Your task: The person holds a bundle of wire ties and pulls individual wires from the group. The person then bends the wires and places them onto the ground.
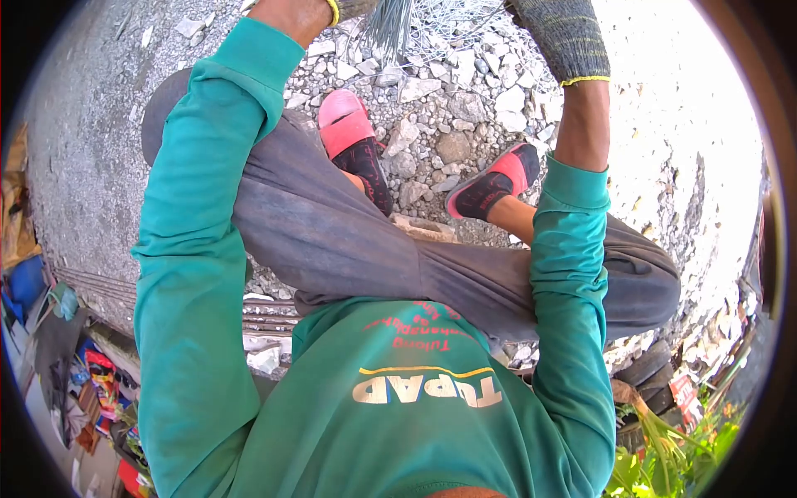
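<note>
Left hand (355, 7) and right hand (569, 37), both gloved, extend to the upper frame edge; fingers cut off, so opening and grip cannot be determined. Wire bundle (388, 29) sits between them, nearer the left, above broken stone (419, 89).

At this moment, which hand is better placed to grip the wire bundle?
Probably the left hand: it shows close beside the wire bundle, while the right hand is farther off. Neither grip is visible.

Sunlit ground (697, 166), broken stones (418, 89), leafy plants (668, 455) and jumbled clutter (101, 383) show an outdoor yard.
</note>
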Demonstrator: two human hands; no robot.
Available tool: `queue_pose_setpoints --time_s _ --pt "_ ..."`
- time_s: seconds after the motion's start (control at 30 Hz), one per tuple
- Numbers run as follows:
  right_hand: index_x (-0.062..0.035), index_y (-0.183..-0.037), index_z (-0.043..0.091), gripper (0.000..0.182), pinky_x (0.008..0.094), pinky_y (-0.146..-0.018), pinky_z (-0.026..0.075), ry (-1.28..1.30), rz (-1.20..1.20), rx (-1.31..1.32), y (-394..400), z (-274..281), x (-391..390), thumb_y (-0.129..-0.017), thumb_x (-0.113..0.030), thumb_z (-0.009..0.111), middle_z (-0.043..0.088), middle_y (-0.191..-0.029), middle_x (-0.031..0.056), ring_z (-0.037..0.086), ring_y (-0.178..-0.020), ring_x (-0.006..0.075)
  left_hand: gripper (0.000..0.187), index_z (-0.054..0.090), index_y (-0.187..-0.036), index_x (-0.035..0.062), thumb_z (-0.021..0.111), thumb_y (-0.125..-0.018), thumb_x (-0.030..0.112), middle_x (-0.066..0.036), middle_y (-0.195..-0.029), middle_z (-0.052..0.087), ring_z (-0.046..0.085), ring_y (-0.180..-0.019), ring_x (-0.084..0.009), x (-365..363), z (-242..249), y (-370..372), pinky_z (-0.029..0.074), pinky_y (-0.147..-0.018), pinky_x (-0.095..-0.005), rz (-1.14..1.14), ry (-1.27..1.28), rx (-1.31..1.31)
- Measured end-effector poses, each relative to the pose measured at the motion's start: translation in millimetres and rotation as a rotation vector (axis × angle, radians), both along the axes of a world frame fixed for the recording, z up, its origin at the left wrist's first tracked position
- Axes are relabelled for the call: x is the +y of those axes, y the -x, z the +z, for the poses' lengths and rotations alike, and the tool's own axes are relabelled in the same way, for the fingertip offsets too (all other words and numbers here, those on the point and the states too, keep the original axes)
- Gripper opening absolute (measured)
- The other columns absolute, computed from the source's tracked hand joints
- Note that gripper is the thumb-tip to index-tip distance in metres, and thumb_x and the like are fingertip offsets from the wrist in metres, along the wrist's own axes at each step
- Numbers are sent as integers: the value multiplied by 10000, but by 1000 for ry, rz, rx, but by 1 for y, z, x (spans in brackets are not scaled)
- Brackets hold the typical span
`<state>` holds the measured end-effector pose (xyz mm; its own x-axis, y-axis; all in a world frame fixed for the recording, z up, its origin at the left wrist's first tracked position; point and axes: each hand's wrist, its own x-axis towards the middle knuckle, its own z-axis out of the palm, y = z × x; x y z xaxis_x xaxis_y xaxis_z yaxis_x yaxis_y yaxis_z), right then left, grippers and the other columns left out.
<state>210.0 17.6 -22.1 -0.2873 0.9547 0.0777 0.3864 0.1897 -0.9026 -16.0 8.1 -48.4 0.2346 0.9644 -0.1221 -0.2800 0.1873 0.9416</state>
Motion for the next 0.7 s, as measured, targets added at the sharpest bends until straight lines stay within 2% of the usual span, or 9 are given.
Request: queue_pose_setpoints --time_s 0.13,0.2,0.27,0.3,0.4,0.47,0.6,0.67,0.7 --pt "-9 -894 663 134 252 -584 480 106 -31 113 25 12 -11 -900 -143 663 649 -722 30 569 -630 92 134 693 -1002 -6 631 -950 101 -86 -844 687 662 -733 -184 -15 2 -23 576 -683 -309 97 76 -85" --pt "4 -856 649 173 267 -588 499 41 8 260 28 -6 -7 -919 -155 676 666 -720 63 603 -628 122 164 692 -1031 -1 626 -961 132 -93 -866 696 673 -745 -194 -15 1 -23 582 -684 -318 9 19 -102" --pt "5 -848 644 198 283 -591 517 112 -21 325 31 -10 -5 -933 -170 677 675 -725 76 633 -635 144 196 688 -1040 2 619 -972 173 -101 -887 701 680 -754 -200 -17 5 -26 589 -686 -325 54 150 -252" --pt "2 -880 647 206 289 -590 527 131 -2 314 30 -10 -4 -957 -189 654 686 -737 82 651 -642 151 260 675 -1063 0 590 -993 236 -105 -906 704 683 -753 -206 -18 7 -26 591 -680 -326 75 139 -182" --pt "-7 -914 650 213 287 -585 531 218 -22 250 31 -5 -5 -981 -207 616 685 -729 77 653 -635 149 295 663 -1085 7 567 -1005 274 -107 -920 702 685 -769 -212 -19 14 -32 588 -714 -340 96 139 -262" --pt "-12 -939 648 215 287 -586 536 262 -18 309 30 -8 -2 -991 -215 597 677 -737 71 652 -636 147 318 656 -1112 14 547 -1014 297 -105 -932 700 690 -816 -212 -18 14 -32 579 -766 -347 51 95 -209" --pt "-29 -1009 639 199 288 -605 552 363 15 434 26 -18 2 -1014 -202 540 653 -763 52 651 -653 144 270 642 -1172 25 591 -996 223 -90 -973 705 691 -880 -190 -15 8 -29 566 -794 -321 13 49 -231" --pt "-34 -1017 644 178 288 -626 557 315 84 467 22 -19 2 -1014 -167 525 658 -792 56 657 -677 147 250 637 -1186 35 652 -953 124 -74 -975 703 686 -875 -173 -15 0 -25 565 -784 -304 -32 -42 -109" --pt "-35 -1049 649 164 288 -653 568 345 94 559 21 -21 0 -1006 -128 522 662 -829 57 664 -700 153 277 639 -1187 35 686 -914 48 -65 -970 704 684 -880 -164 -16 -5 -24 563 -786 -291 38 47 -89"
